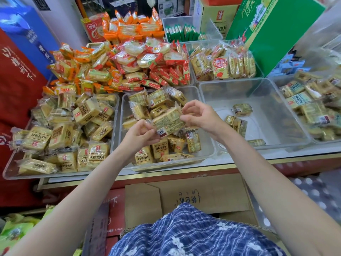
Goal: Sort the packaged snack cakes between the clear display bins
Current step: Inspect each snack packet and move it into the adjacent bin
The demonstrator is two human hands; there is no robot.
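A yellow packaged snack cake [168,121] hangs above the middle clear bin [206,150], barcode side up. My left hand [141,133] pinches its left wrapper end and my right hand [199,115] pinches its right end. The middle bin holds several more yellow cakes [158,146]. To its right a nearly bare clear bin [276,111] holds a few cakes [242,109]. The left bin [7,172] is heaped with similar yellow cakes [60,137].
Behind are piles of orange and red packets [129,67], a bin of green packets [184,32] and a green carton [273,32]. Another clear bin [317,108] of cakes sits far right. Cardboard boxes [184,196] lie below the counter edge.
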